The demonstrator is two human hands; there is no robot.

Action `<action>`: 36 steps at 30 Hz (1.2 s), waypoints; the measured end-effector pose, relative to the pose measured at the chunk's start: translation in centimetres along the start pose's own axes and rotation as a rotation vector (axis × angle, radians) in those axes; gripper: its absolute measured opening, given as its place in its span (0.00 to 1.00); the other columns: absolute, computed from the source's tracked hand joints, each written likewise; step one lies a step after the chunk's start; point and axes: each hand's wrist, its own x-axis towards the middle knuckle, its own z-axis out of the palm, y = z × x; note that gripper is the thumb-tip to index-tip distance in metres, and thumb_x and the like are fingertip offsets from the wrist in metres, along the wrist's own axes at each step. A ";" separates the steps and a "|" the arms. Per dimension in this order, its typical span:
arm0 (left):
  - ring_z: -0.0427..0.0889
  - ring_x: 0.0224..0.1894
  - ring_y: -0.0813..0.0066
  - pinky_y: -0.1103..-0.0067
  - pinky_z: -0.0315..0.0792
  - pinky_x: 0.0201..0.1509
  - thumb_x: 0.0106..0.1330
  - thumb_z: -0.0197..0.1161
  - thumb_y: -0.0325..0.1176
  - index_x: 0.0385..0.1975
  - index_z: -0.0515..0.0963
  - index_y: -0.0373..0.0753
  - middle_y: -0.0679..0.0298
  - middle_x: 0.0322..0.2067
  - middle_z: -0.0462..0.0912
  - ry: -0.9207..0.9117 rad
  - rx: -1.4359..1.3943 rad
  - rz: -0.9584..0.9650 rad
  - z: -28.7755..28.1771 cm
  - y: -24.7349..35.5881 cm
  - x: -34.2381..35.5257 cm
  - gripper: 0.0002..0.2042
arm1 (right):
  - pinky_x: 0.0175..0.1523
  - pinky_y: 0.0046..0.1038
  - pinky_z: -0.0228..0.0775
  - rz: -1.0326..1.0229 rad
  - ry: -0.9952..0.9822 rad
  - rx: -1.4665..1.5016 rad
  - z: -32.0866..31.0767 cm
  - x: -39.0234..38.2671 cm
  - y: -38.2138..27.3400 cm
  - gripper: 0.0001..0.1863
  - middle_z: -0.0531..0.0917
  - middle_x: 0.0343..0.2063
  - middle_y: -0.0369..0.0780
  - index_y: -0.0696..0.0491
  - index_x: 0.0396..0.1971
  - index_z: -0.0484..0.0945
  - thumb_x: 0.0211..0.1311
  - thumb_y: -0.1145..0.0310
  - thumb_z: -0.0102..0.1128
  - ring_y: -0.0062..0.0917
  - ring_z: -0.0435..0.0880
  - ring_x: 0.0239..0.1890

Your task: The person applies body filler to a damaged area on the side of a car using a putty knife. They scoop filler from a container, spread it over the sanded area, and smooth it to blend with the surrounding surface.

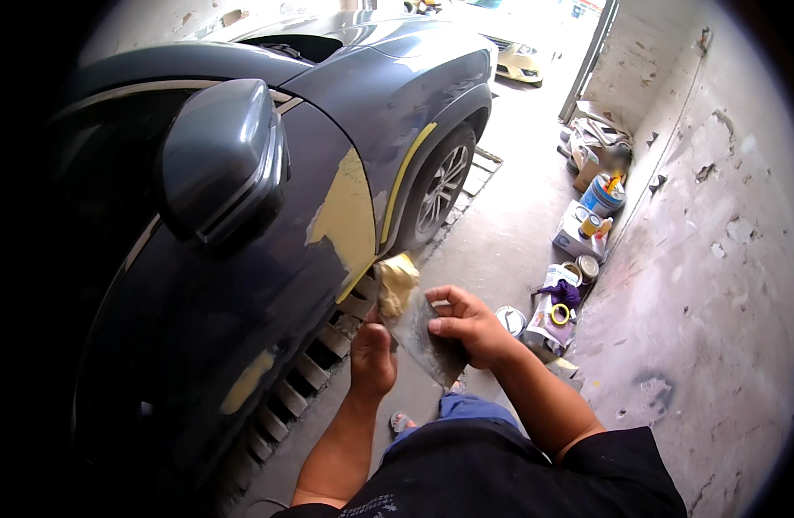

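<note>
My left hand (373, 361) grips the left side of a grey metal spreading plate (427, 354) bearing a lump of pale yellow paste (397, 281); whether it holds a separate blade is hidden. My right hand (466, 332) pinches the plate's right side. Just beyond them stands a dark grey car (216, 319). Its door has a pale yellow filler patch (345, 216) behind the mirror (220, 164), with another smudge (246, 380) lower down. Yellow strips (406, 173) run along the wheel-arch edge and the door's lower edge.
Cans, boxes, a blue bucket (600, 198), a tape roll (559, 314) and a white tub (511, 319) line the scuffed right wall (690, 311). Grated blocks (311, 371) lie below the car. A pale car (518, 47) stands outside the doorway.
</note>
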 end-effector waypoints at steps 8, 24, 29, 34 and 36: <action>0.77 0.53 0.57 0.68 0.71 0.55 0.72 0.50 0.37 0.62 0.64 0.33 0.50 0.53 0.74 -0.296 -0.021 -0.273 -2.7 2.5 0.4 0.22 | 0.52 0.31 0.75 -0.330 -0.134 -0.042 -1.4 -0.8 -6.4 0.22 0.79 0.45 0.47 0.59 0.55 0.67 0.59 0.77 0.57 0.30 0.81 0.46; 0.75 0.54 0.55 0.59 0.74 0.50 0.68 0.50 0.56 0.64 0.59 0.38 0.54 0.56 0.71 0.052 -0.588 -0.353 -1.2 1.5 0.1 0.33 | 0.56 0.34 0.68 -0.673 0.079 -1.329 -0.6 2.7 -5.1 0.24 0.81 0.45 0.44 0.50 0.47 0.80 0.48 0.82 0.56 0.38 0.77 0.50; 0.74 0.50 0.76 0.74 0.69 0.54 0.71 0.47 0.53 0.59 0.66 0.41 0.67 0.53 0.72 0.219 -0.316 -0.148 -1.9 -0.1 1.2 0.25 | 0.53 0.35 0.70 -0.657 -0.031 -1.331 2.2 1.8 1.3 0.25 0.81 0.43 0.43 0.50 0.48 0.79 0.48 0.83 0.54 0.40 0.78 0.44; 0.74 0.48 0.74 0.74 0.68 0.55 0.73 0.44 0.51 0.57 0.67 0.38 0.65 0.51 0.73 0.246 0.096 -0.132 -3.0 -1.0 -0.2 0.24 | 0.53 0.35 0.71 -0.751 0.013 -1.202 2.4 3.4 -3.3 0.24 0.80 0.44 0.47 0.52 0.50 0.78 0.50 0.82 0.54 0.42 0.79 0.47; 0.74 0.48 0.74 0.74 0.68 0.54 0.73 0.43 0.51 0.57 0.67 0.39 0.64 0.49 0.74 0.223 -0.044 -0.134 -3.6 -1.0 0.6 0.24 | 0.53 0.34 0.70 -0.669 -0.036 -1.211 3.0 3.0 -0.8 0.25 0.80 0.44 0.46 0.51 0.49 0.79 0.47 0.83 0.55 0.40 0.78 0.47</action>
